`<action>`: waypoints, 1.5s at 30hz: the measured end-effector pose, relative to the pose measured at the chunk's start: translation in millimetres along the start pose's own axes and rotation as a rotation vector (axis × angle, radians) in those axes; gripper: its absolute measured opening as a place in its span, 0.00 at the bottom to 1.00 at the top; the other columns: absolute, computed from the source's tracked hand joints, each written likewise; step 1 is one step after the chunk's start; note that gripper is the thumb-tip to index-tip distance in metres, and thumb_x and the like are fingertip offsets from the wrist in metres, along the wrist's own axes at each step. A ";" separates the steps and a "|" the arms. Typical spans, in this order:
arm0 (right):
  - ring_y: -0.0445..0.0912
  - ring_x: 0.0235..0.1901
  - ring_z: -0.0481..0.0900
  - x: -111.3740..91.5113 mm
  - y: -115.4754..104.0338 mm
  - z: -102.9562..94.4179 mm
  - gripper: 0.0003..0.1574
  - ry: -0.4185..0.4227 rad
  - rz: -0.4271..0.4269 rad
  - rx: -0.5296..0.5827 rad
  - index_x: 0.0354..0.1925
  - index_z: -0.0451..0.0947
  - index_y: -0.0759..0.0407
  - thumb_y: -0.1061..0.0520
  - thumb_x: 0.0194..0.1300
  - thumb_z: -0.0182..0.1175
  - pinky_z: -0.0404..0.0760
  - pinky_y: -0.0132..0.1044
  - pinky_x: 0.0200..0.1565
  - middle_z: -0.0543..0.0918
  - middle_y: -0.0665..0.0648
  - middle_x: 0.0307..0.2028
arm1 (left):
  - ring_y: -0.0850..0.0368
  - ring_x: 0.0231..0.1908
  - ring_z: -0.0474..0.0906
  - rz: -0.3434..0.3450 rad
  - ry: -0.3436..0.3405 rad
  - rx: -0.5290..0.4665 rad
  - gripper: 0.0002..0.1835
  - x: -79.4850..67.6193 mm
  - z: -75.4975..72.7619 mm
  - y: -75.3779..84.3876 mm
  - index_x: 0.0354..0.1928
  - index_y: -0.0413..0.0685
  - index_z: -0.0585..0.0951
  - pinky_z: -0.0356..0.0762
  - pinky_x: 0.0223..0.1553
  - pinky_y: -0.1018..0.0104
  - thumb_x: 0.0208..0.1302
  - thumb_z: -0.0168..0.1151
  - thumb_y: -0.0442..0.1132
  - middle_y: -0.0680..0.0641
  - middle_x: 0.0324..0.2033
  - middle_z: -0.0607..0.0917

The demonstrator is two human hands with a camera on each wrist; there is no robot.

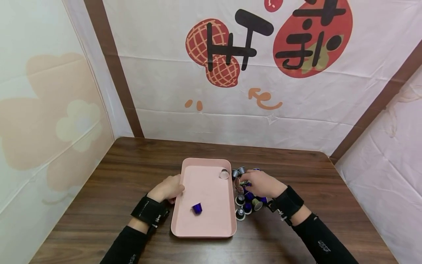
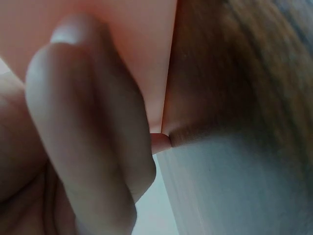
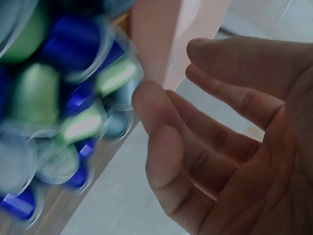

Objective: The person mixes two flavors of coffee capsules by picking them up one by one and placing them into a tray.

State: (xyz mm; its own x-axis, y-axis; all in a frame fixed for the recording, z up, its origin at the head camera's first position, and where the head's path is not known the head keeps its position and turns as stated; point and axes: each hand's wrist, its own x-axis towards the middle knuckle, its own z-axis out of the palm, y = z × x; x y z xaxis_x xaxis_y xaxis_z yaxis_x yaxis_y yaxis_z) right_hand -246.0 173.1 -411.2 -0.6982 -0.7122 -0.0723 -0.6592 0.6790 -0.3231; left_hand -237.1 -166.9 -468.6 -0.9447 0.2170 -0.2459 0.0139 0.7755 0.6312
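So the left hand [image 1: 167, 188] is gripping the pink tray [image 1: 208, 190], lower middle of the frame; the right hand [image 1: 262, 184] is hanging loose by the pod pile [image 1: 247, 208], right of centre. A blue pod [image 1: 197, 208] and a pale-lidded pod [image 1: 224, 175] are sitting in the tray.

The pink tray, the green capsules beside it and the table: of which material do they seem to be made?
Pink tray: probably plastic, smooth and fairly matte, judging by its even colour and rounded corners.
Green capsules: perhaps thin metal or plastic, glossy; bright highlights show, but blur leaves it open.
Table: wood or wood-look laminate, low sheen; dark grain streaks run along it.
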 end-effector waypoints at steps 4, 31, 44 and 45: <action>0.52 0.42 0.78 -14.4 17.9 -2.8 0.17 0.033 0.113 0.018 0.49 0.78 0.62 0.64 0.60 0.61 0.78 0.42 0.40 0.78 0.60 0.45 | 0.56 0.08 0.73 0.006 0.006 -0.013 0.10 -0.4 1.1 -0.9 0.41 0.37 0.71 0.74 0.09 0.65 0.57 0.49 0.31 0.44 0.18 0.76; 0.56 0.41 0.77 -46.4 80.0 7.4 0.19 0.018 0.221 -0.044 0.50 0.75 0.67 0.68 0.58 0.61 0.79 0.49 0.40 0.78 0.63 0.42 | 0.57 0.08 0.73 0.013 -0.008 -0.021 0.14 0.0 0.6 -2.4 0.47 0.34 0.69 0.75 0.10 0.65 0.59 0.49 0.31 0.45 0.18 0.77; 0.55 0.44 0.78 -40.3 89.9 22.9 0.20 0.005 0.237 -0.003 0.49 0.75 0.61 0.62 0.57 0.65 0.79 0.49 0.43 0.79 0.58 0.42 | 0.56 0.09 0.74 0.004 -0.011 -0.027 0.14 1.4 0.8 -3.6 0.47 0.34 0.69 0.75 0.10 0.65 0.59 0.49 0.31 0.44 0.19 0.77; 0.55 0.44 0.77 -39.5 90.4 24.5 0.20 0.000 0.237 -0.009 0.49 0.75 0.61 0.62 0.57 0.65 0.79 0.50 0.44 0.79 0.58 0.43 | 0.56 0.09 0.74 0.002 -0.014 -0.027 0.14 1.3 1.0 -3.4 0.48 0.34 0.69 0.75 0.10 0.65 0.59 0.49 0.31 0.44 0.18 0.77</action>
State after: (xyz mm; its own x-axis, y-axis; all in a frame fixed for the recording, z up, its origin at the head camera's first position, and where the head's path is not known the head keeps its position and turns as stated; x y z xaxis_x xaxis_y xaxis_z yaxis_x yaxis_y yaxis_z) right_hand -271.1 258.3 -460.7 -0.8338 -0.5327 -0.1450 -0.4792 0.8288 -0.2889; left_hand -238.0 -168.6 -471.8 -0.9399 0.2270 -0.2551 0.0066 0.7589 0.6512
